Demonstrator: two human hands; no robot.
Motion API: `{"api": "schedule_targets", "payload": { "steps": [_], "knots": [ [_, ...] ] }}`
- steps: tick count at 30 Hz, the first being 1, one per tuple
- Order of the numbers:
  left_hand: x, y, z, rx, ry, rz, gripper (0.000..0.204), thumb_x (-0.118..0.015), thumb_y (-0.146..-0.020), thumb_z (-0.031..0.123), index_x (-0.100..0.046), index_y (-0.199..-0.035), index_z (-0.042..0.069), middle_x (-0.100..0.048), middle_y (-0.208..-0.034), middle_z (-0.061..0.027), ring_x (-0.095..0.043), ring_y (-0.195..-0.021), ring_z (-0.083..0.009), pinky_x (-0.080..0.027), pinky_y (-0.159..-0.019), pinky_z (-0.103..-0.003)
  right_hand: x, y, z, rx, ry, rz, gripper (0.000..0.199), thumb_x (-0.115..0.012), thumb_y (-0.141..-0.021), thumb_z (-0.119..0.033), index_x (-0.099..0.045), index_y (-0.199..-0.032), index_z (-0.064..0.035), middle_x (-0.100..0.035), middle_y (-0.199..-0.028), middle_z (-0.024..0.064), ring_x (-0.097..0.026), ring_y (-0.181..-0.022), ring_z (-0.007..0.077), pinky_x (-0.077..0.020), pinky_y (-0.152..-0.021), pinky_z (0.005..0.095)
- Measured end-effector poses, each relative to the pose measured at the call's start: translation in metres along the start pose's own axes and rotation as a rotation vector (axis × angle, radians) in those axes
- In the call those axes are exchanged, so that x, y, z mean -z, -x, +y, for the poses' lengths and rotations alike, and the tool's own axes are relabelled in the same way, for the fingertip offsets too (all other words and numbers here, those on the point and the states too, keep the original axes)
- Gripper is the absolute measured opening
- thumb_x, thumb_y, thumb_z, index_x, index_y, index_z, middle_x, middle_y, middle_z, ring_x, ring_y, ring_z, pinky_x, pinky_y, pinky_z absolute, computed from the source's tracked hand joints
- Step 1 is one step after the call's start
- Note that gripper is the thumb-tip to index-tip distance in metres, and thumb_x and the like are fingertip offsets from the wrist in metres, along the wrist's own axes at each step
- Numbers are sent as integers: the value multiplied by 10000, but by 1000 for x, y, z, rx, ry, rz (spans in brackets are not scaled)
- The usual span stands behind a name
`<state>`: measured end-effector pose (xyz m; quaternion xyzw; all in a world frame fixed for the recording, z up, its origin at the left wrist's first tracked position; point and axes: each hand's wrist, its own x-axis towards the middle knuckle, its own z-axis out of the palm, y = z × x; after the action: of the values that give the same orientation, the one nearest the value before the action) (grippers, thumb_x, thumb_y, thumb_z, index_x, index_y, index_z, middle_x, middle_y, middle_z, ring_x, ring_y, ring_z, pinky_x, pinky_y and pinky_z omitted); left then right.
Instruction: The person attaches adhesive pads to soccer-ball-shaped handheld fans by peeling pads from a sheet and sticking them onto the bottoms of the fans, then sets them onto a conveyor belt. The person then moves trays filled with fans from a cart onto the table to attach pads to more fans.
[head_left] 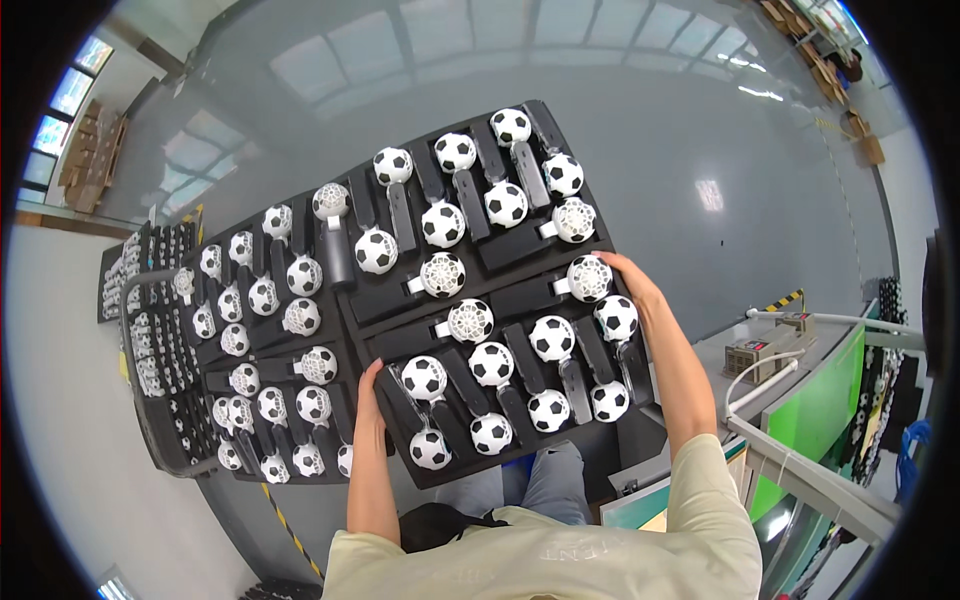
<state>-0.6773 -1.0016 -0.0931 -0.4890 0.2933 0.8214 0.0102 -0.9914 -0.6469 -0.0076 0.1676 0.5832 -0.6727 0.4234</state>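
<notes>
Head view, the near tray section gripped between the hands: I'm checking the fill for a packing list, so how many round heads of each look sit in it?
Black-and-white football-patterned heads: 8
White grille heads: 2
Total in the near tray section: 10

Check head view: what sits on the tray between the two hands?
Between left hand and right hand, the black tray carries rows of football-patterned handheld fans with black handles, plus a few white-grilled ones; head view shows this.
</notes>
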Motion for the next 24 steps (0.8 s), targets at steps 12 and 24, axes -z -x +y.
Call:
{"api": "schedule_targets", "payload": {
  "steps": [12, 24],
  "knots": [
    [-34, 41, -6, -204, -30, 83, 339, -662, -748, 229, -572, -1009, 33, -619, -897, -74, -612, -797, -195, -501, -720, -306, 28, 56, -8, 155, 14, 43, 429, -553, -774, -139, -509, -1159, 45, -630, -1005, 111, -619, -846, 170, -502, -764, 278],
    [-130, 5, -36, -191, -161, 310, 272, -597, -730, 245, -607, -880, 19, -620, -835, -92, -620, -797, -238, -508, -717, -336, 117, -24, -20, 181, 99, -45, 463, -545, -752, -102, -510, -1183, 63, -601, -1090, 125, -575, -929, 143, -459, -811, 238]
  ]
}}
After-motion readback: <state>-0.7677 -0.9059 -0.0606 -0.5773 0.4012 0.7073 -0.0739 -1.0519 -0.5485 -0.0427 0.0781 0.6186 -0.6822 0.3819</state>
